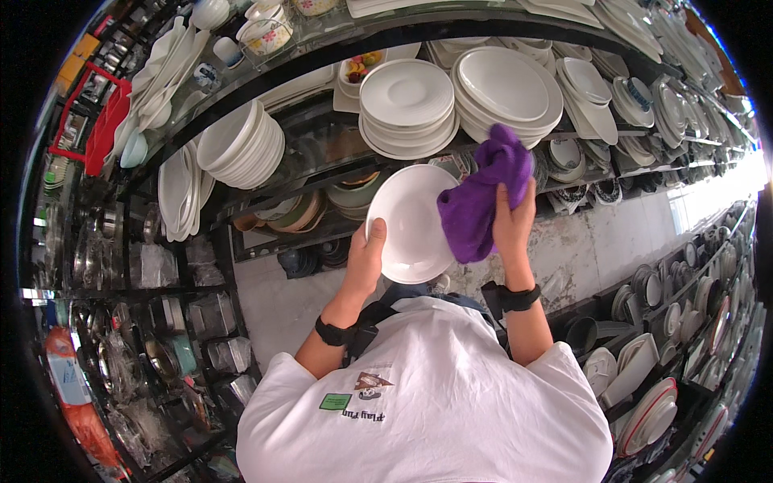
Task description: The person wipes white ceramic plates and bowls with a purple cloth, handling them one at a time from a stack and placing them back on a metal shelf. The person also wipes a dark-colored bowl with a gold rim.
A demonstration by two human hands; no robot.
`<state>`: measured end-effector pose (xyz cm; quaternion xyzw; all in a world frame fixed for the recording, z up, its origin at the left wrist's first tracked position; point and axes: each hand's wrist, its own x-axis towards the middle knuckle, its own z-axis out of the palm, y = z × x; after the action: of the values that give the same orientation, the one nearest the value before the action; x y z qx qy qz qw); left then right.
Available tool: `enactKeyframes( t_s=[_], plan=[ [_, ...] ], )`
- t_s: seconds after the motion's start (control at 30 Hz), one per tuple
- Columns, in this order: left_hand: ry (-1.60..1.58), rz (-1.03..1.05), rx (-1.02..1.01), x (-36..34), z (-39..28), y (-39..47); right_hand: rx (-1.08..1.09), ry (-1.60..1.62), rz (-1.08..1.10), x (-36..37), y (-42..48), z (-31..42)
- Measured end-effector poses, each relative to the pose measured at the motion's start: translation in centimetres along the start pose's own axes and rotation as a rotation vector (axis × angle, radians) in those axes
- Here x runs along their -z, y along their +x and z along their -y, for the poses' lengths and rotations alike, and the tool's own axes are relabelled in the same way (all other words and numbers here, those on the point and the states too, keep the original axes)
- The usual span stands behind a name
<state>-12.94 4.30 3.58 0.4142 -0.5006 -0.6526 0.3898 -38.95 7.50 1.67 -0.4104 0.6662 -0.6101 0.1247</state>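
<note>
My left hand (366, 256) grips the left rim of a round white bowl (413, 223), thumb on the inside and fingers hidden beneath. The bowl's hollow faces up towards me. A bunched purple cloth (483, 199) hangs from my right hand (514, 220), whose thumb and fingers pinch its right side. The cloth's lower left part overlaps the bowl's right edge; whether it touches the bowl I cannot tell. Just beyond the bowl, a stack of round white plates (407, 93) stands on the shelf, beside a stack of larger oval white plates (504, 84).
Stacked white bowls (241, 145) sit on the shelf at left, with tilted white dishes (178, 199) alongside. A red plastic basket (109, 127) is at far left. Packed shelves of wrapped metalware (115, 350) line the left, and racks of plates (649, 416) the right. Pale floor (580, 247) shows between.
</note>
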Motion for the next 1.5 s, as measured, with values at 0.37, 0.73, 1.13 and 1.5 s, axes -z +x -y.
enactKeyframes(
  t_s=[0.37, 0.73, 1.13, 1.5],
  plan=[
    [0.371, 0.165, -0.382, -0.8, 2.2, 1.4, 0.713, -0.098, 0.686, -1.5, -0.7, 9.7],
    [0.309, 0.096, -0.034, -2.3, 0.9, -0.7, 0.356, -0.244, 0.115, -2.8, 0.8, 2.6],
    [0.197, 0.092, -0.115, -3.6, 1.4, -0.3, 0.325, -0.105, 0.143, -3.4, -1.7, 4.0],
    [0.042, 0.056, 0.009, -3.6, 1.9, -0.6, 0.414, -0.235, 0.078, -3.6, -2.0, 2.3]
  ],
)
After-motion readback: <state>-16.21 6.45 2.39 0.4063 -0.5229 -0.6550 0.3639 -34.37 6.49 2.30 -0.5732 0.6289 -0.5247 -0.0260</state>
